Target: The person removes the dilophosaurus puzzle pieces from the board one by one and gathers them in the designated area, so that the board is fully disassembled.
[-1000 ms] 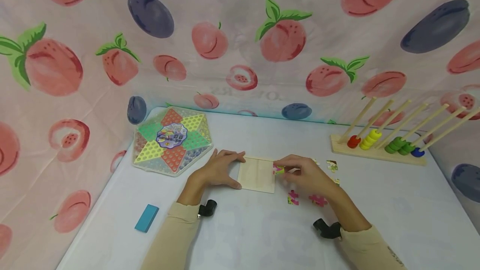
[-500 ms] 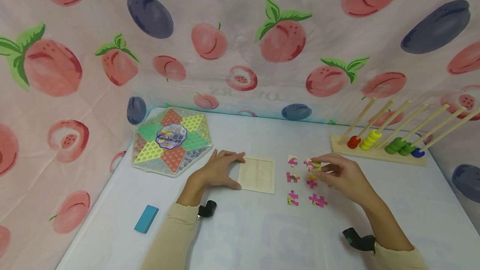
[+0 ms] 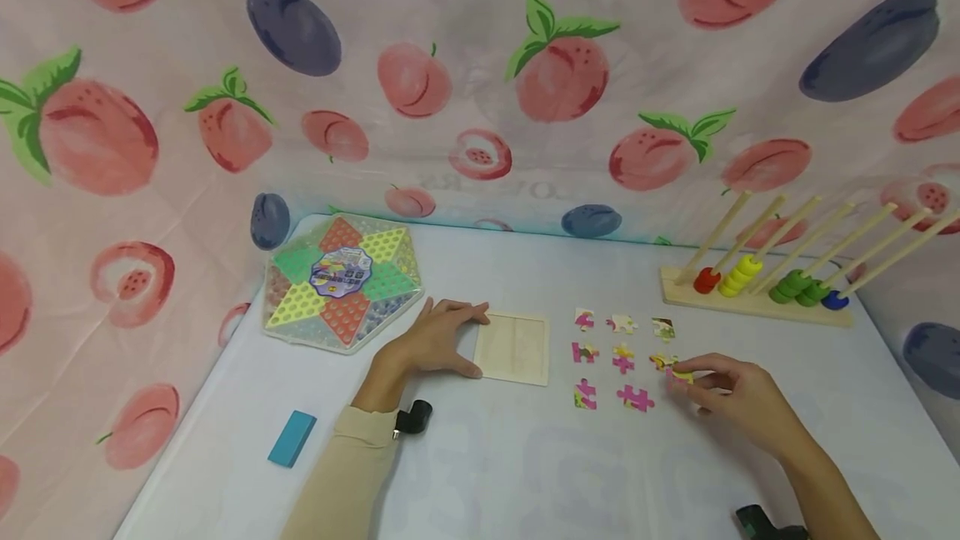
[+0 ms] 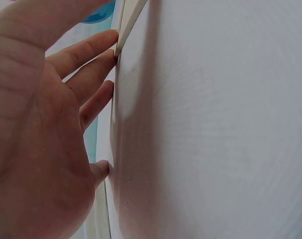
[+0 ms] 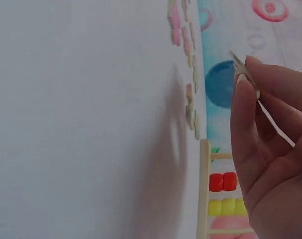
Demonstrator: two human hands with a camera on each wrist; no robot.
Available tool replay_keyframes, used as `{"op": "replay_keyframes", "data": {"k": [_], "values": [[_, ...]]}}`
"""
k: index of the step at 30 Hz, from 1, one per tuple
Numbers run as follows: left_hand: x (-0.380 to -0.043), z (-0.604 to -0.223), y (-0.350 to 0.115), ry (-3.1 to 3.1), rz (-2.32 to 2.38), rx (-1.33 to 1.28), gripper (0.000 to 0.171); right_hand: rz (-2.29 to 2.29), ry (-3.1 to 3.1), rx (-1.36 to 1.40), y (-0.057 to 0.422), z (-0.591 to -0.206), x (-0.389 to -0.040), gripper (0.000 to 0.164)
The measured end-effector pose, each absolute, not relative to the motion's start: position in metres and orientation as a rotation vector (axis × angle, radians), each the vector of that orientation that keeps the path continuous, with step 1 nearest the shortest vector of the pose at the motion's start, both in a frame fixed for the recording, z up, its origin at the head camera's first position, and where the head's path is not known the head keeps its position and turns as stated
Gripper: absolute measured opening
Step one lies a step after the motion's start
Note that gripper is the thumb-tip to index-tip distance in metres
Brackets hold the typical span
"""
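In the head view my left hand holds the left side of a shallow square wooden puzzle tray, thumb and forefinger at its two left corners. A sliver of the tray's edge shows past the fingers in the left wrist view. My right hand pinches a yellow and pink jigsaw piece between thumb and fingers, raised above the table; the right wrist view shows the piece edge-on. Left of that hand lie several loose jigsaw pieces in rough rows; a yellowish one is just beyond the held piece.
A hexagonal Chinese checkers set lies at the back left. Nearer me on the left is a blue block. A wooden bead rack with slanting pegs stands back right, against the fruit-print cloth.
My right hand has carried the pinched jigsaw piece from the tray's right edge rightward, over the other pieces, to the right end of the rows. My left hand has stayed at the tray.
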State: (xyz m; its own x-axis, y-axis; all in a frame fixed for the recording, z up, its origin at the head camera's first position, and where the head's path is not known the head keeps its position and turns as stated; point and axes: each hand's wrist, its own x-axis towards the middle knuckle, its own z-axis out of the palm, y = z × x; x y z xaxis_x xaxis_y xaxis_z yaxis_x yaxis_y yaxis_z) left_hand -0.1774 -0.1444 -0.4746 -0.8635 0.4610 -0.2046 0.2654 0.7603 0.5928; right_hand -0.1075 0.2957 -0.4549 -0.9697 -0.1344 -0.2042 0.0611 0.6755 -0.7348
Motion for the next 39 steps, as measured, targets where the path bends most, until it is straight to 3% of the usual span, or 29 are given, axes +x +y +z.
{"op": "replay_keyframes", "data": {"k": [11, 39], "values": [[-0.178, -0.478, -0.145, 2.621, 0.811, 0.568, 0.085, -0.933, 2.618, 0.142, 0.296, -0.472, -0.102, 0.050], [-0.181, -0.479, -0.145, 2.624, 0.790, 0.573, 0.084, -0.527, 2.815, 0.030, 0.281, -0.457, -0.107, 0.032]]}}
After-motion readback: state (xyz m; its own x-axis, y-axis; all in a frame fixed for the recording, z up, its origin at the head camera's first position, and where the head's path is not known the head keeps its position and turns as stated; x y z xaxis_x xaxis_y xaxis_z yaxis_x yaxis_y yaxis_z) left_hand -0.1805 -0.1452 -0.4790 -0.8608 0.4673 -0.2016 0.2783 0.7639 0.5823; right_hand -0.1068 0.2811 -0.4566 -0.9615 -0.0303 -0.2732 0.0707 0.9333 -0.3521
